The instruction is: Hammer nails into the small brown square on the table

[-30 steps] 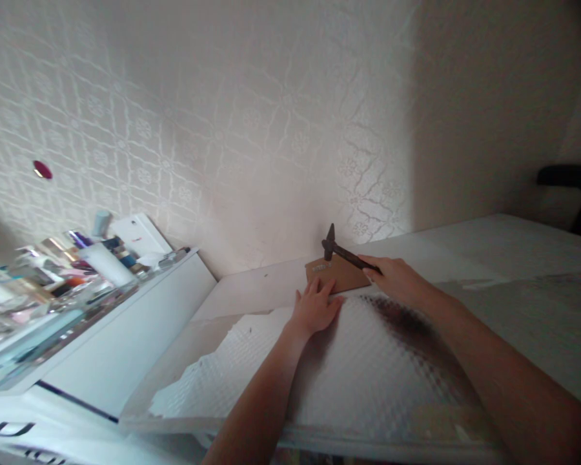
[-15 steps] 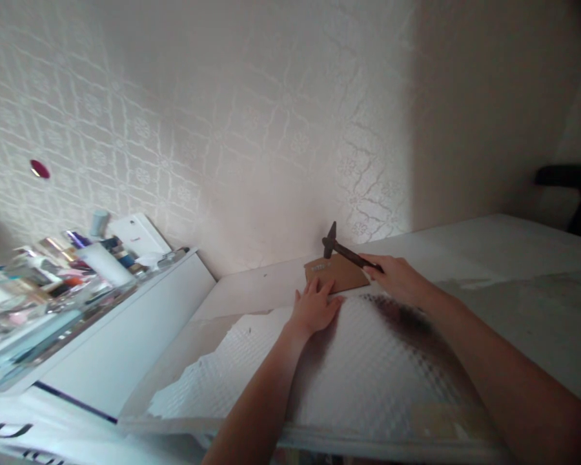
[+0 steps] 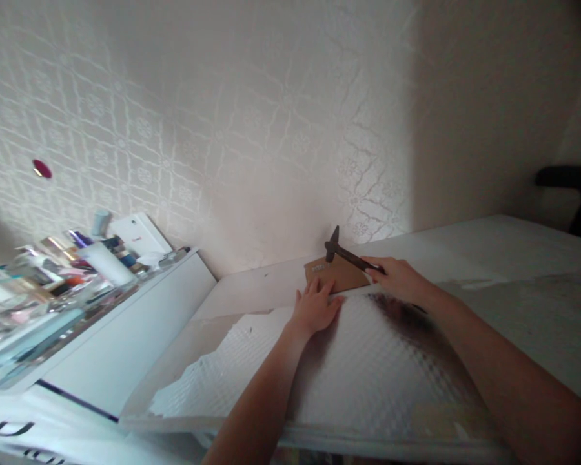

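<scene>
My right hand (image 3: pixel 401 279) grips the handle of a small dark hammer (image 3: pixel 345 252), whose head hangs just above a brown board (image 3: pixel 341 274) lying on the white table (image 3: pixel 489 252) near the wall. My left hand (image 3: pixel 314 307) rests with its fingers flat and spread on the near edge of the board, pressing on it. Small pale markings or pieces sit on the board under the hammer head. A sheet of bubble wrap (image 3: pixel 368 368) covers the table beneath both of my forearms.
To the left stands a lower white cabinet (image 3: pixel 121 336) crowded with cosmetic bottles and tubes (image 3: pixel 77 265). A patterned wall (image 3: pixel 246 129) rises behind the table. A dark chair part (image 3: pixel 569 181) shows at the far right. The table's near edge (image 3: pixel 319 433) runs below my arms.
The hammer head rose slightly and then came down a little toward the board. My left hand stayed where it was.
</scene>
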Demonstrator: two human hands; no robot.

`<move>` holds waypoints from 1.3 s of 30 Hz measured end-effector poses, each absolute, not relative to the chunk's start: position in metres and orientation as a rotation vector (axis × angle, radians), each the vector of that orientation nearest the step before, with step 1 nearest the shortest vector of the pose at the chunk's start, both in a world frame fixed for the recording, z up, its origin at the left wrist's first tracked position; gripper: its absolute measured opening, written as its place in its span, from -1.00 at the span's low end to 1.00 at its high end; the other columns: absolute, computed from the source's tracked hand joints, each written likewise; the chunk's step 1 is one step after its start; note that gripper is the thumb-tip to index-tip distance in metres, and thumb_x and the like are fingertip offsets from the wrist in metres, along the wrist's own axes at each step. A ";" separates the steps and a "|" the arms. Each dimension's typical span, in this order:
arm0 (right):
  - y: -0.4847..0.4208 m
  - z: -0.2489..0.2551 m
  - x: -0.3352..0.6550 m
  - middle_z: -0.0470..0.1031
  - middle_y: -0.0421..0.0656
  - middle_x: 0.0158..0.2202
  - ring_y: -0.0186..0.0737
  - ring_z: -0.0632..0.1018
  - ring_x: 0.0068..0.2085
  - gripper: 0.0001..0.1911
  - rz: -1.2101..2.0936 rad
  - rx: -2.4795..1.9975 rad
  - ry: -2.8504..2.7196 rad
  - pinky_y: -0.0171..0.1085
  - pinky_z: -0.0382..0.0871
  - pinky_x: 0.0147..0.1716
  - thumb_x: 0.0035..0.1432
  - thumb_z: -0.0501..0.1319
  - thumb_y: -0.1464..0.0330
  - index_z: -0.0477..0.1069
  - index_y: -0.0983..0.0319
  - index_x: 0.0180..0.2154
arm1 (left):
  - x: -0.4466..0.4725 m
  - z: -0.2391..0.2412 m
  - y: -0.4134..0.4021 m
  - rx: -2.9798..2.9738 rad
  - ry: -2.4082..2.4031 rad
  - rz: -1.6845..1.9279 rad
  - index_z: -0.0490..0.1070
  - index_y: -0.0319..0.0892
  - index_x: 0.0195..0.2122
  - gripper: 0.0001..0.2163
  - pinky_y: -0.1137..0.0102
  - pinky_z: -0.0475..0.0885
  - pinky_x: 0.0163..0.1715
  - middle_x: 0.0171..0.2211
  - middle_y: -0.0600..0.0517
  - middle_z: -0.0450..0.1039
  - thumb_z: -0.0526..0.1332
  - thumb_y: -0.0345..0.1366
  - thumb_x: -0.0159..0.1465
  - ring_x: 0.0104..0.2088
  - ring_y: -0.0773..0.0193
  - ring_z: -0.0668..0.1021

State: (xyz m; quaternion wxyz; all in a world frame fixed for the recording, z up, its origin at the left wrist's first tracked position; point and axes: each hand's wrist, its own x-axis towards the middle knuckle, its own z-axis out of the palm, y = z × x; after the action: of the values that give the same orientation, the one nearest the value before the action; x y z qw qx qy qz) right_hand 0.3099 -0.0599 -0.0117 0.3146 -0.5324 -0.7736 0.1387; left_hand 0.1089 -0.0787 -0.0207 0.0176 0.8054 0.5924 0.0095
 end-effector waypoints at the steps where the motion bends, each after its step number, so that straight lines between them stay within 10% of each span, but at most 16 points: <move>1: -0.060 -0.012 0.310 0.50 -0.15 -0.43 -0.27 0.47 -0.44 -0.57 0.364 -1.403 -2.033 -0.39 0.26 -0.46 0.08 -0.04 0.36 0.29 0.21 0.01 | 0.109 -0.021 -0.079 2.501 1.843 0.030 -0.16 0.01 0.18 -0.45 0.00 -0.03 0.04 0.21 -0.05 -0.17 -0.30 0.10 0.21 0.17 0.04 -0.04; 39: -0.060 -0.016 0.308 0.42 -0.19 -0.57 -0.40 0.34 -0.66 -0.56 0.623 -1.419 -1.879 -0.43 0.18 -0.65 0.08 -0.03 0.36 0.28 0.27 0.01 | 0.108 -0.024 -0.077 2.532 1.851 0.054 -0.14 0.00 0.18 -0.45 0.05 -0.02 0.05 0.20 -0.05 -0.13 -0.29 0.10 0.21 0.17 0.03 -0.01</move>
State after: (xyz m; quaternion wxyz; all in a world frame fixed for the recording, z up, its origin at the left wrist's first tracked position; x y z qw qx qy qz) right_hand 0.3081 -0.0597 -0.0163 0.3459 -0.5467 -0.7238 0.2399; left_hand 0.1076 -0.0772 -0.0237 0.0023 0.8072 0.5900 0.0173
